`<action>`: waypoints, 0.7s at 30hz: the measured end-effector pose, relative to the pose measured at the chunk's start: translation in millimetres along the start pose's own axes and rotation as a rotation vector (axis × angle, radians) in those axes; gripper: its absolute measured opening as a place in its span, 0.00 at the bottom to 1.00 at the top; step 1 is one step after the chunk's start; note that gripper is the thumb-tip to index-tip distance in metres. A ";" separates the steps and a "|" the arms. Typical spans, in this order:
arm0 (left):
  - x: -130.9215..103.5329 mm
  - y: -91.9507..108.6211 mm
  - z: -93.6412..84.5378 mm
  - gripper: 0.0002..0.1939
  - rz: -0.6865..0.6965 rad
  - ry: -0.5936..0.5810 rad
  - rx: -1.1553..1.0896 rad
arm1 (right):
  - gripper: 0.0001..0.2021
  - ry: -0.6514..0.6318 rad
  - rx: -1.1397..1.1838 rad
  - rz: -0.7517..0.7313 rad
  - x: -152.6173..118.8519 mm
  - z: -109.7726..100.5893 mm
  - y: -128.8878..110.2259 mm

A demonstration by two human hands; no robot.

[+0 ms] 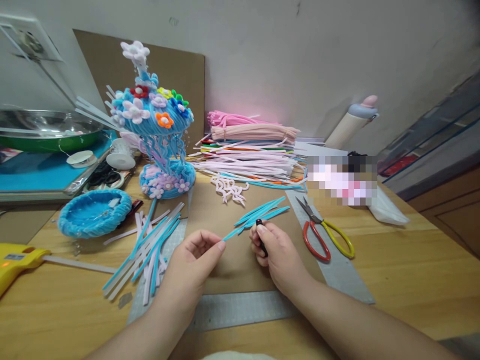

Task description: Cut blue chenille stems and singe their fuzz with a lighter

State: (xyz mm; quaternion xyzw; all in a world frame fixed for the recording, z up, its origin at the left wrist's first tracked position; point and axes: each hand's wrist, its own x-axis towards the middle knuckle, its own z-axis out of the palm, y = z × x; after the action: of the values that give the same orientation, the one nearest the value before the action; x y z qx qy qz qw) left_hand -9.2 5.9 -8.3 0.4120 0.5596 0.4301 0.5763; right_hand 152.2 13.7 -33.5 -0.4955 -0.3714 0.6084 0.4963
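Observation:
My left hand pinches the end of a thin blue pipe cleaner between thumb and fingers. Its far tip points toward several cut blue pipe cleaners lying on the brown cardboard. In my right hand, closed in a fist, is a small black rod-shaped tool with a red spot on its top end; its exact kind I cannot make out. Scissors with one red and one yellow handle lie partly spread to the right. Curled white pipe cleaner pieces rest behind the blue ones.
At left stand a blue flower-covered pipe cleaner model, a blue woven bowl shape, loose strips and glue sticks, and a yellow glue gun. Bundled pipe cleaners are stacked against the wall. A bottle leans at back right.

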 end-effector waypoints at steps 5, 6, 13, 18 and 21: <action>0.1 1.1 1.1 0.09 0.000 0.004 0.004 | 0.13 0.009 0.047 -0.007 0.8 -0.8 -2.9; 0.0 1.2 1.4 0.09 0.002 0.005 0.003 | 0.14 0.014 0.052 -0.011 1.0 -0.9 -3.3; -1.9 1.8 1.5 0.08 -0.008 0.005 0.001 | 0.15 0.063 0.065 -0.044 1.4 -4.2 -6.0; 0.0 1.3 2.4 0.09 -0.009 0.008 0.001 | 0.14 0.082 0.082 -0.048 1.8 -6.6 -7.5; 0.9 0.6 2.8 0.09 -0.006 0.007 -0.001 | 0.14 0.090 0.097 -0.046 2.5 -6.2 -8.1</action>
State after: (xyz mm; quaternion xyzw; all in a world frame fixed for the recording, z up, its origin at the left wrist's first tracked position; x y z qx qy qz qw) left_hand -6.4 7.0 -7.8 0.4085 0.5625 0.4300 0.5760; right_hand 160.0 17.8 -27.9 -0.4891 -0.3303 0.5911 0.5498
